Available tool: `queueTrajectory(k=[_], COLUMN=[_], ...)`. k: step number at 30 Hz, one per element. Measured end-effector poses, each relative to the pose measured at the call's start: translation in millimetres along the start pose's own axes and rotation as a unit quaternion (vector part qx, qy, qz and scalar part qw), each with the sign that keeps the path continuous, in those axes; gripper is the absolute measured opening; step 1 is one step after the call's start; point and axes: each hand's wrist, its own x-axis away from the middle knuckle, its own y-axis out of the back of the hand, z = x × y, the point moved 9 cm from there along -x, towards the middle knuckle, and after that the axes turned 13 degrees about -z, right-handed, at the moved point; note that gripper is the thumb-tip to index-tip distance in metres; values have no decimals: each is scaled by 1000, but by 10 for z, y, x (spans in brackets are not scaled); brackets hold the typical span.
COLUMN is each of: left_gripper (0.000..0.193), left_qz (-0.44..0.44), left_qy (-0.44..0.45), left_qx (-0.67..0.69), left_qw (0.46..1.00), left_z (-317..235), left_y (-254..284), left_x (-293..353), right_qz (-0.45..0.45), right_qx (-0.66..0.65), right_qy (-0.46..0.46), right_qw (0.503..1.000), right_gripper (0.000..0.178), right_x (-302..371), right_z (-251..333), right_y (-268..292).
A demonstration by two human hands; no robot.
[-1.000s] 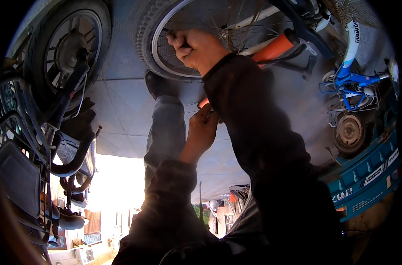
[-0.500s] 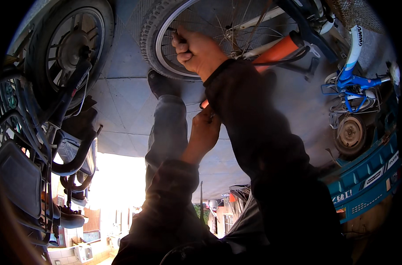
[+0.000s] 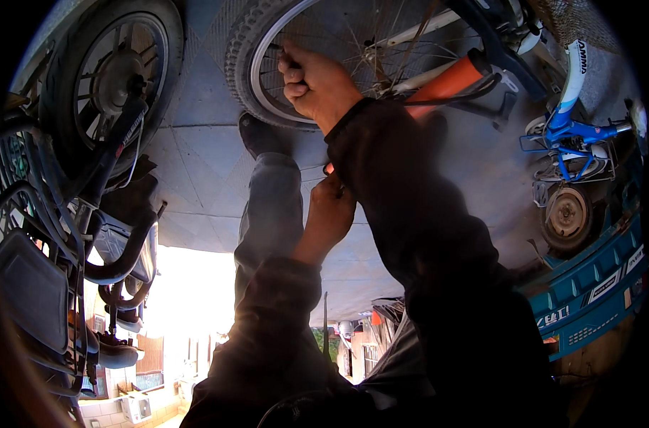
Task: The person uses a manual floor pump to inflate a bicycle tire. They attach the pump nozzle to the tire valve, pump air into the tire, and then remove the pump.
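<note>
My right hand (image 3: 317, 84) is closed in a fist in front of the rim of a spoked bicycle wheel (image 3: 240, 60) with a knobby tyre. What its fingers hold, if anything, is hidden. My right forearm crosses over an orange tube (image 3: 446, 82) with a black end, which slants down behind the sleeve. Below that sleeve my left hand (image 3: 329, 214) is closed at the tube's lower end. The sleeve partly covers its fingers, and a small bit of orange shows just above them.
A black-tyred scooter or e-bike wheel (image 3: 114, 78) stands at the left, with dark frames below it. On the right are a blue folded bike frame (image 3: 574, 132), a rusty small wheel (image 3: 567, 214) and a teal crate-like body (image 3: 588, 299). My shoe (image 3: 260, 135) rests on the tiled floor.
My right hand and forearm have shifted very slightly left, and less of the tube's lower orange end shows. Both hands stay closed in nearly the same places.
</note>
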Motion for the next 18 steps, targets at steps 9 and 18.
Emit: queueTrajectory(k=[9,18], left_gripper=[28,23], left_qz=[26,4], left_qy=[5,-4], left_qx=[0,-31], left_qw=[1000,1000], left_z=[-66,-123], left_y=[7,48], left_x=[5,-2], right_qz=[6,-15], right_qx=[-1,-17], right_qy=[3,35], right_qw=[1000,999], right_gripper=[23,23], right_x=[-5,28], right_z=[-33,23], right_y=[30,75])
